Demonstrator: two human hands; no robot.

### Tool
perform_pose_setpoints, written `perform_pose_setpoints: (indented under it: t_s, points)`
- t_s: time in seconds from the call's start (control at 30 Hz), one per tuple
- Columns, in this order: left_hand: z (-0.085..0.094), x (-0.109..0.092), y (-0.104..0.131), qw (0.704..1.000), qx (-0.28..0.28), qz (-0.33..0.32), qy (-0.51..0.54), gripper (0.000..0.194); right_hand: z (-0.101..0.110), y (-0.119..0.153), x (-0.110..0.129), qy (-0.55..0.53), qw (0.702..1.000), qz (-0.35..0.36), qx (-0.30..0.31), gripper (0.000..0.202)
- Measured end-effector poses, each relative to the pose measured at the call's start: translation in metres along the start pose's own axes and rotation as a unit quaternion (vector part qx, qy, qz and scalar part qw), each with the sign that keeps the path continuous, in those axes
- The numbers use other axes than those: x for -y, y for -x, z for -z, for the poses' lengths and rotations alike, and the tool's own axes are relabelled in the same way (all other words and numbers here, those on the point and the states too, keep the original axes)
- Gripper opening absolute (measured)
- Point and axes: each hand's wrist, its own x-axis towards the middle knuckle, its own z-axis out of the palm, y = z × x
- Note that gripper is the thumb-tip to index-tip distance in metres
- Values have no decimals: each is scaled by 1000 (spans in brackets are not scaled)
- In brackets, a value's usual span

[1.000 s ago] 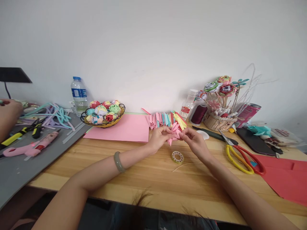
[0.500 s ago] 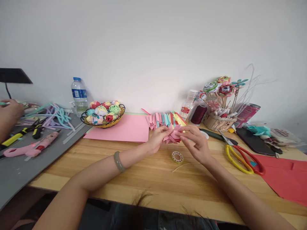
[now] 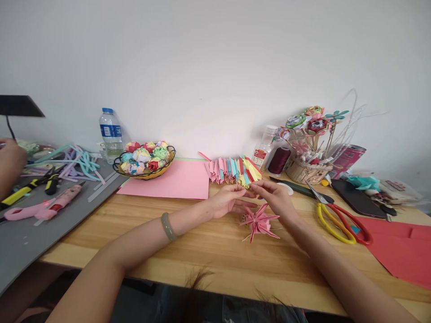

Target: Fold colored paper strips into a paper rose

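Note:
A pink folded-paper flower (image 3: 258,222) with pointed petals shows just below my hands, partly covering the tape roll (image 3: 244,218). Above it, my left hand (image 3: 230,200) has its thumb and forefinger close together while the lower fingers stretch out. My right hand (image 3: 275,196) pinches with thumb and forefinger just beside the left fingertips. Whatever lies in either pinch is too small to make out. Behind the fingertips stands a row of folded paper pieces (image 3: 224,170) in pink, blue and yellow. A thin string (image 3: 247,238) partly shows under the flower.
Pink paper sheets (image 3: 188,179) lie under a basket of paper flowers (image 3: 144,176). To the right are scissors (image 3: 333,224), red paper (image 3: 400,251), a phone (image 3: 357,197) and a thread spool (image 3: 279,161). At far left, another person's hand (image 3: 11,163) is near a pink glue gun (image 3: 47,208).
The pink paper flower has left my fingers and is now lower, nearer the table's front, over the tape roll. My hands stay near the folded paper row, fingertips close together.

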Motion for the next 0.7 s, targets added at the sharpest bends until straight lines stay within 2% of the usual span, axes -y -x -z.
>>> perform_pose_setpoints:
  t_s: [0.07, 0.13, 0.17, 0.23, 0.27, 0.33, 0.4, 0.47, 0.53, 0.57, 0.63, 0.7]
  points:
    - [-2, 3, -1, 999, -31, 3, -37, 20, -4, 0, -5, 4, 1000, -6, -25, 31]
    - [-4, 4, -2, 989, -101, -30, -106, 17, -8, 0, -10, 18, 999, -12, -48, 32]
    - [-6, 3, -1, 976, -139, -66, -151, 15, -9, 0, -12, 28, 998, -14, -57, 32]
    - [-10, 0, 4, 930, -192, -185, -254, 15, -10, 0, -15, 43, 997, -14, -66, 31]
    - [-13, -2, 7, 906, -181, -238, -299, 17, -11, 0, -16, 47, 996, -14, -68, 30]
    - [-19, -5, 14, 859, -100, -320, -386, 24, -10, 0, -18, 47, 996, -10, -70, 28]
    - [-24, -4, 19, 777, -5, -385, -499, 40, -10, -1, -19, 40, 997, -7, -71, 27]
    - [-28, 0, 21, 687, 65, -401, -602, 53, -9, -1, -20, 37, 997, -13, -71, 27]
    - [-30, 6, 21, 603, 76, -406, -683, 52, -9, -1, -21, 37, 997, -25, -69, 28]
    - [-30, 9, 21, 575, 73, -403, -709, 45, -9, -2, -21, 35, 997, -31, -67, 28]
    - [-28, 11, 19, 561, 53, -390, -729, 25, -10, -2, -19, 23, 997, -43, -64, 27]
    - [-24, 10, 17, 589, 34, -371, -717, 20, -11, -1, -16, -2, 997, -59, -54, 28]
